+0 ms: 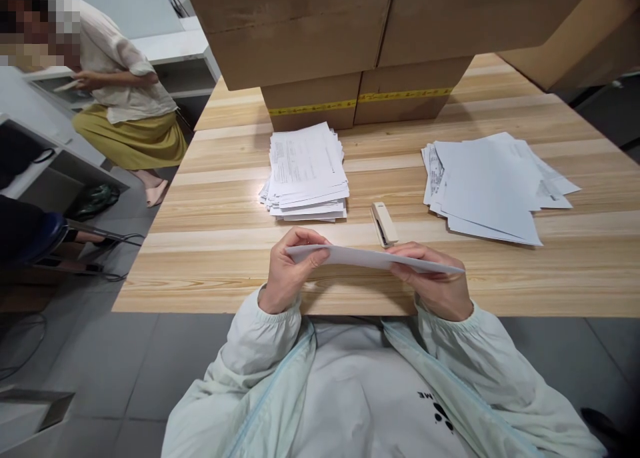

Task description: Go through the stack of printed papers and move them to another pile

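Fingers pinched (both hands) | left hand, right hand | paper sheets

Pale striped wooden table, grey tiled floor, white shelving unit, stacked cardboard boxes

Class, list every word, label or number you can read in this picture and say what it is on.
"ME": end of a black print on the white shirt; the rest is hidden.
Left paper stack: printed lines, too small to read.
Right paper pile: print too blurred.
Yellow tape on the cardboard boxes: dark marks, unreadable.
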`<action>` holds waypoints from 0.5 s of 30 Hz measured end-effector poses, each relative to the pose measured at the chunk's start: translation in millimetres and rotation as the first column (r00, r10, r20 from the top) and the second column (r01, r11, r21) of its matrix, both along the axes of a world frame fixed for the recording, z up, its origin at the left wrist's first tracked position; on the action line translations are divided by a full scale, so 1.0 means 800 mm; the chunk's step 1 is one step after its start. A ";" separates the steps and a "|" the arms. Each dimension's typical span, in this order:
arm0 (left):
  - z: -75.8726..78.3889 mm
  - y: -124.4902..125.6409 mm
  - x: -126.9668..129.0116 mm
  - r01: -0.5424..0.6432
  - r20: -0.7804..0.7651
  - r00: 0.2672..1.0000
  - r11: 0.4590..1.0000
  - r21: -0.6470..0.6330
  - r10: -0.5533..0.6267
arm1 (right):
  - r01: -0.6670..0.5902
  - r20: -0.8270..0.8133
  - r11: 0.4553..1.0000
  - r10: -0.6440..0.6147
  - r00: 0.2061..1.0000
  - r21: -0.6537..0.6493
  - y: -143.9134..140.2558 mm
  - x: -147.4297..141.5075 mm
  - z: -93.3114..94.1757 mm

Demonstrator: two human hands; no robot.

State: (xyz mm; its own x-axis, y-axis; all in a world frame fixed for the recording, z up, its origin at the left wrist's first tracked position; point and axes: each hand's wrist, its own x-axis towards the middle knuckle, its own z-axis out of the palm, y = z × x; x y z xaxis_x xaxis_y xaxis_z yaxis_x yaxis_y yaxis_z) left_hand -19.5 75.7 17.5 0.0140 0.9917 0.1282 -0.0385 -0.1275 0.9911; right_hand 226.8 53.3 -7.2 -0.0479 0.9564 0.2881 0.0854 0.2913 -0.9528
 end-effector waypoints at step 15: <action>-0.026 -0.037 -0.005 0.006 0.124 0.991 0.927 -0.375 0.044 | 0.151 0.057 0.939 -0.141 0.988 -0.310 -0.030 0.025 -0.019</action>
